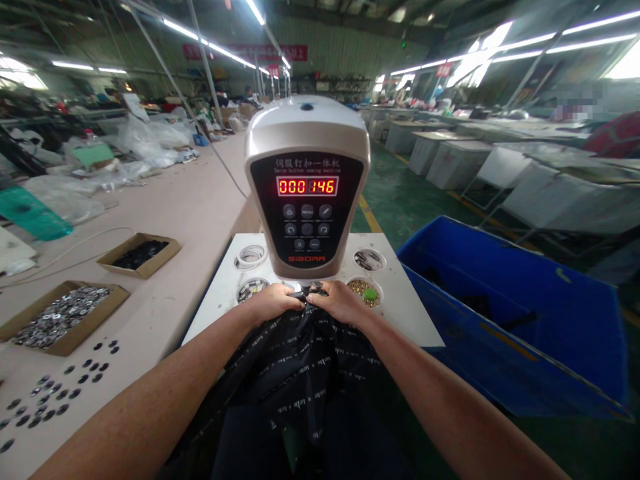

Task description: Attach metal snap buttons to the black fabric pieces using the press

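Note:
A silver and black button machine (307, 153) stands upright in front of me, its red display reading 000146. Beneath its head, my left hand (273, 301) pinches the edge of a black garment (310, 373) with small white lettering. From the other side, my right hand (340, 301) grips the same edge, thumb and fingers closed on the cloth. Both hands are close together at the machine's foot. The garment hangs down toward my lap. What lies between the fingertips is partly hidden by the thumbs.
The white machine table (405, 303) has round wells with small metal parts. At left, a long table (170, 267) bears a carton of metal rings (63, 317), a carton of black pieces (140, 253) and scattered discs. A blue bin (560, 313) stands at right.

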The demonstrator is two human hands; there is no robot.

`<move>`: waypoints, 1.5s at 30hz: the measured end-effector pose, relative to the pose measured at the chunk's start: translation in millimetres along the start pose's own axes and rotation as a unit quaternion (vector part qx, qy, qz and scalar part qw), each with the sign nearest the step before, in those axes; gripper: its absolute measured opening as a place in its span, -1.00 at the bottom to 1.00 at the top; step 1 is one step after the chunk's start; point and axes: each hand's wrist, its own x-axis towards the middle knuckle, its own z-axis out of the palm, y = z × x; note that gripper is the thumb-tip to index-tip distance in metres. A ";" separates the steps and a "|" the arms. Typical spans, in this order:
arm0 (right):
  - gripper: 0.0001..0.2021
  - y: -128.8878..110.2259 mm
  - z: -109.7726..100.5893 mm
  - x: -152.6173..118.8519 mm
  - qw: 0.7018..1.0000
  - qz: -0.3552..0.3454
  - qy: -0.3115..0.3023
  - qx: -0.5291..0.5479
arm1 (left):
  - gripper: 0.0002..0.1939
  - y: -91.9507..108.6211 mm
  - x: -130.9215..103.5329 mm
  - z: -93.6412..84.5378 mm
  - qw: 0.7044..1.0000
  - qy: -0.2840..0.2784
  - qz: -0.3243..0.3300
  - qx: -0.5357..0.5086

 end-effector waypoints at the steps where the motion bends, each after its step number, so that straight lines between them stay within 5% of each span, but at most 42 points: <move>1: -0.78 0.0 0.0 0.3 1.000 0.007 0.002 0.003 | -0.80 -0.2 0.8 0.0 1.000 -0.001 -0.005 -0.003; 14: -0.80 14.4 14.4 -2.2 0.995 0.001 0.084 0.049 | -0.66 -11.0 1.6 -0.9 0.996 -0.020 -0.030 -0.080; 21: -0.88 22.0 23.8 -1.7 0.990 0.005 0.131 0.046 | -0.41 -22.5 -5.1 1.2 0.993 0.049 0.027 -0.104; 30: -0.86 31.7 24.9 -4.4 0.985 -0.085 0.144 -0.035 | -0.51 -29.9 0.1 7.3 0.989 0.073 0.053 -0.114; 45: -0.87 26.5 24.7 0.5 0.990 -0.021 0.142 -0.015 | -0.53 -27.8 1.3 7.9 0.988 0.082 0.037 -0.126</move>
